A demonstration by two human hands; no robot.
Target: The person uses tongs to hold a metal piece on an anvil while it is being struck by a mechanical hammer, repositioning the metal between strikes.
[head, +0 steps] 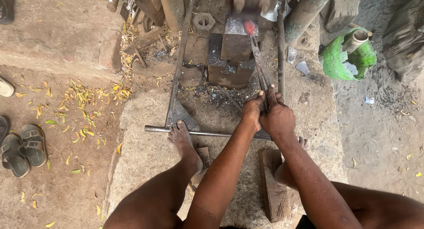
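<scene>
the glowing red piece (250,27) sits on top of the steel block (236,39), pinched at the far end of the long tongs (260,65). both the left hand (253,110) and the right hand (278,116) are clenched tight round the handles. if that grip eases, the hot metal could roll off toward the bare foot (182,138) on the frame bar (207,133), and sparks may fly from the hammer head (251,1) above.
</scene>
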